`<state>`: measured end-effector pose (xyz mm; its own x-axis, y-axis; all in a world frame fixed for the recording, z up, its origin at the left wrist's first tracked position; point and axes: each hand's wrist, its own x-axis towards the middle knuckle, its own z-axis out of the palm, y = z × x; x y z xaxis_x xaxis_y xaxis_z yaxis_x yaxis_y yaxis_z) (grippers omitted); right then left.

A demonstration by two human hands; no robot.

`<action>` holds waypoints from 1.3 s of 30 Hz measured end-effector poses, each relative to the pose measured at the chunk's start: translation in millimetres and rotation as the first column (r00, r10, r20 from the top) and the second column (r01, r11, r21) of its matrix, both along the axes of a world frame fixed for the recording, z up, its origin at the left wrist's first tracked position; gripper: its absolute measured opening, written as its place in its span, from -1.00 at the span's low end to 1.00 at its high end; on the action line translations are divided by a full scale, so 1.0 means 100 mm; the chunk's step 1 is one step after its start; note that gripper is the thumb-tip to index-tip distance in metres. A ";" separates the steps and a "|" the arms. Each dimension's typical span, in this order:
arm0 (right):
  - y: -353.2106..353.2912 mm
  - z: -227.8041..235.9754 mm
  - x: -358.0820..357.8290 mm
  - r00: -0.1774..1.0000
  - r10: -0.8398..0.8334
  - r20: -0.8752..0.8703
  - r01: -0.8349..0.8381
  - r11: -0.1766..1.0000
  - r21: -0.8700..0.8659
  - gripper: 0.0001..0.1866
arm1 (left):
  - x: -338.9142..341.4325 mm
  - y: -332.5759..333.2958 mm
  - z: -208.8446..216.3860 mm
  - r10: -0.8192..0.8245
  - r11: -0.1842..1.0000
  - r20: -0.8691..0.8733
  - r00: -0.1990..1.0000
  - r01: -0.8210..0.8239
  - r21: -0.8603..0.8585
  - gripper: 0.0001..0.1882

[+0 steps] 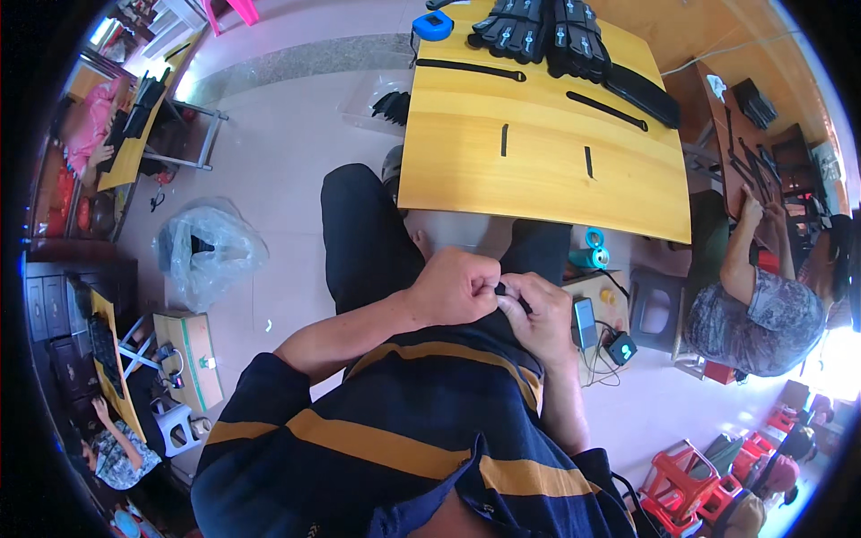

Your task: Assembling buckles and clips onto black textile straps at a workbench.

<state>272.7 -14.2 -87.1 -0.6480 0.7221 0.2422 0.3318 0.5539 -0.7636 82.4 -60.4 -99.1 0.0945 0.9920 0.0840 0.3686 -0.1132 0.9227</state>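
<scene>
Close to my body, in front of the table's near edge, my left hand (459, 285) and my right hand (541, 312) meet with fingers pinched together. Between their fingertips shows a small black piece (500, 289); most of it is hidden by the fingers, so its kind is unclear. Beyond them on the yellow wooden table (538, 193) lie two short black strips (504, 140), apart from each other. Farther back rest a long black strap (471, 69) and another black strap (607, 110), each with a slotted end. Bundles of black straps (511, 31) are piled at the far edge.
A blue rounded case (433, 26) sits at the table's far left corner. Beside the table stands a clear bin (363, 100) with black pieces. A plastic bag (211, 251) lies on the floor at left. Co-workers sit around; one (753, 314) is at right, near red stools (686, 480).
</scene>
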 end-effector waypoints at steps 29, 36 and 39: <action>-0.09 -0.09 -0.10 0.971 -0.187 -0.151 0.185 0.982 -0.029 -0.85 | -0.08 0.03 0.02 -0.089 0.995 -0.010 0.996 0.089 -0.046 -0.79; -0.13 -0.13 -0.09 0.933 -0.223 -0.282 0.162 0.961 -0.225 -0.88 | 0.01 0.04 0.03 -0.051 0.989 -0.005 0.999 0.051 0.136 -0.83; -0.14 -0.22 -0.10 0.903 -0.296 -0.311 0.174 0.915 -0.365 -0.86 | 0.07 0.07 -0.01 -0.007 0.975 0.041 0.999 -0.003 0.224 -0.83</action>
